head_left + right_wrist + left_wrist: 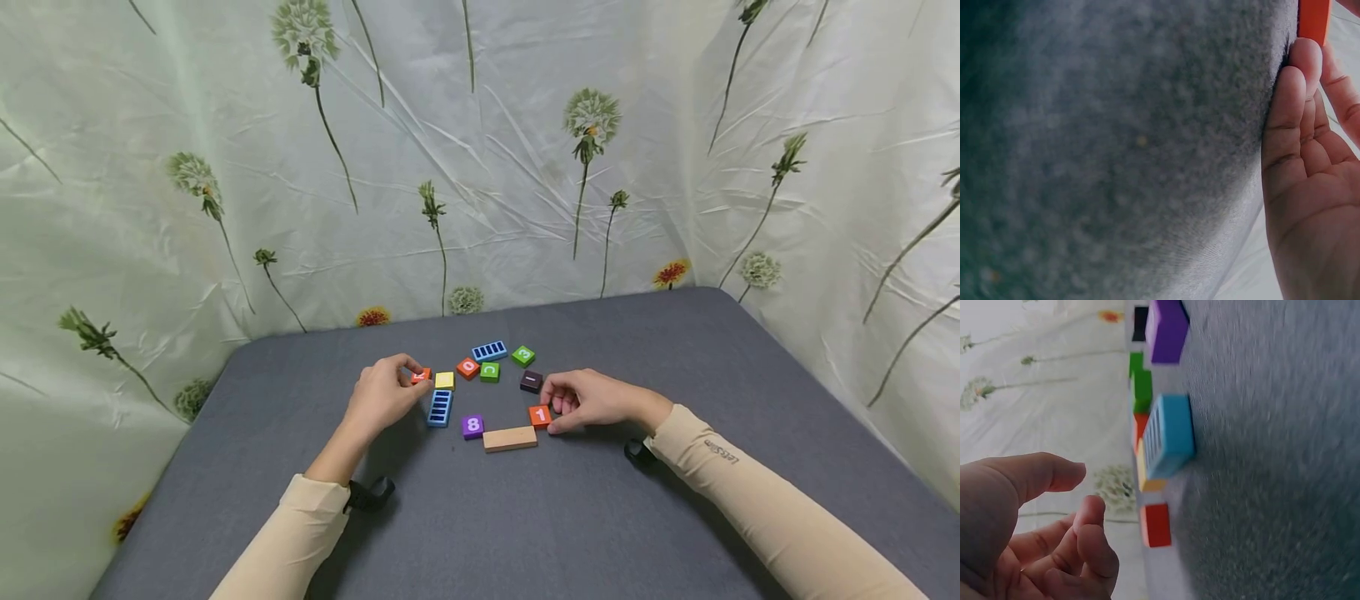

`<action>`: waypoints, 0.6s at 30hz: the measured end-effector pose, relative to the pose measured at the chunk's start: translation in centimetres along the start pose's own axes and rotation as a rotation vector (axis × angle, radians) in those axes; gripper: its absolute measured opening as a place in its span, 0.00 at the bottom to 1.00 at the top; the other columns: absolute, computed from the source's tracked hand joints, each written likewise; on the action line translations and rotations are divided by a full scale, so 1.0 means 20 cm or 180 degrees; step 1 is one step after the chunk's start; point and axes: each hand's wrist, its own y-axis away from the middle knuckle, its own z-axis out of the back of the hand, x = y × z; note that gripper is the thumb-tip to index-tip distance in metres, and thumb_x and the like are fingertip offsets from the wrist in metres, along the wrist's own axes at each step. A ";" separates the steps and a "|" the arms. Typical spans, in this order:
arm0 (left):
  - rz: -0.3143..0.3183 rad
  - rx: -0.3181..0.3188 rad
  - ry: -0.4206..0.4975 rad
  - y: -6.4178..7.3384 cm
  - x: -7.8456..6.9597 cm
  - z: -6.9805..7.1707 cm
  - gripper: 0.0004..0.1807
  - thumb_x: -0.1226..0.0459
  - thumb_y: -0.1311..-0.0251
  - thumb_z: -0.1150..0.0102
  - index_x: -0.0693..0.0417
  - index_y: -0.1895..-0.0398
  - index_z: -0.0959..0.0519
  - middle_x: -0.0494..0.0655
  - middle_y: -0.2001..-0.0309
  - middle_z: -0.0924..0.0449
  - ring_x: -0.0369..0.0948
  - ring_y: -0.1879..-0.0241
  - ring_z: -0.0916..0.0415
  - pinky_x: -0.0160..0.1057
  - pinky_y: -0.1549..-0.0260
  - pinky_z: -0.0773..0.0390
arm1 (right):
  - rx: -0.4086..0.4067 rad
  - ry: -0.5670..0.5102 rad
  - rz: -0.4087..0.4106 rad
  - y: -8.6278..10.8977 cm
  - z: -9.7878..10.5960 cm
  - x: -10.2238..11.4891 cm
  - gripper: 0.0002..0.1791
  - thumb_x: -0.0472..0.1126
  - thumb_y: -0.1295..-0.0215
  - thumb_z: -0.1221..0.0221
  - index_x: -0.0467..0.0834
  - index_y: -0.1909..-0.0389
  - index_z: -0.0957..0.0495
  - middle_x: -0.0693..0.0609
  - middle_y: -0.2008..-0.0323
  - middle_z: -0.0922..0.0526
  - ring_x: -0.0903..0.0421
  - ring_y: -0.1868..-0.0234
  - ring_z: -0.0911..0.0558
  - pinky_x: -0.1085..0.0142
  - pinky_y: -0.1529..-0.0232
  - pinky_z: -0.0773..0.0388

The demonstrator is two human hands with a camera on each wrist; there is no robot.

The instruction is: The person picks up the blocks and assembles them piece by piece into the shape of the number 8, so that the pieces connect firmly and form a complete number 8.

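Note:
In the head view my left hand (pixel 384 390) is over an orange-red block (pixel 422 376) with a white character, partly hidden by the fingers. The left wrist view shows that hand (pixel 1054 531) with bent fingers, a gap between thumb and index finger, and nothing held; the red block (pixel 1157 525) sits on the cloth beyond. My right hand (pixel 592 397) pinches an orange block with a white 1 (pixel 539 416) at its right side. Its fingertips are at the orange block's edge (pixel 1314 22) in the right wrist view. A yellow block (pixel 445 381) stands beside the left fingertips.
Between the hands lie blue slotted blocks (pixel 439 408), a purple 8 block (pixel 472 427), green blocks (pixel 490 372), an orange 0 block (pixel 468 367) and a dark block (pixel 531 382). A plain wooden bar (pixel 510 439) lies nearest. Grey cloth (pixel 480 525) covers the table; a floral curtain (pixel 510 167) hangs behind.

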 end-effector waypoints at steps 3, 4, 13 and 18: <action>0.0050 -0.0011 -0.0067 -0.04 0.01 0.00 0.17 0.54 0.35 0.27 0.55 0.50 0.15 0.48 0.71 0.15 0.42 0.74 0.24 0.39 0.75 0.30 | 0.0001 -0.0025 -0.0004 0.00 0.00 0.00 0.19 0.46 0.38 0.24 0.44 0.53 0.20 0.53 0.65 0.22 0.59 0.65 0.24 0.71 0.63 0.27; 0.0079 -0.0006 -0.0086 -0.05 0.02 0.00 0.18 0.53 0.35 0.27 0.55 0.51 0.15 0.48 0.70 0.15 0.43 0.74 0.24 0.39 0.74 0.29 | 0.0001 -0.0029 -0.0009 0.00 0.00 0.00 0.19 0.46 0.38 0.24 0.44 0.53 0.20 0.53 0.65 0.22 0.59 0.65 0.24 0.71 0.63 0.27; 0.0364 0.0100 -0.0299 -0.13 0.06 -0.01 0.26 0.45 0.38 0.25 0.54 0.49 0.16 0.52 0.60 0.12 0.48 0.64 0.18 0.45 0.68 0.23 | 0.0020 -0.0061 -0.0004 0.00 0.00 -0.01 0.20 0.47 0.37 0.25 0.43 0.52 0.20 0.53 0.64 0.22 0.59 0.65 0.24 0.71 0.63 0.27; 0.0455 0.0135 -0.0363 -0.16 0.08 -0.04 0.29 0.42 0.40 0.24 0.55 0.50 0.18 0.55 0.55 0.14 0.49 0.63 0.21 0.45 0.67 0.25 | 0.0025 -0.0076 -0.0015 0.00 0.01 -0.02 0.20 0.47 0.37 0.25 0.44 0.52 0.20 0.53 0.64 0.22 0.59 0.65 0.24 0.71 0.63 0.27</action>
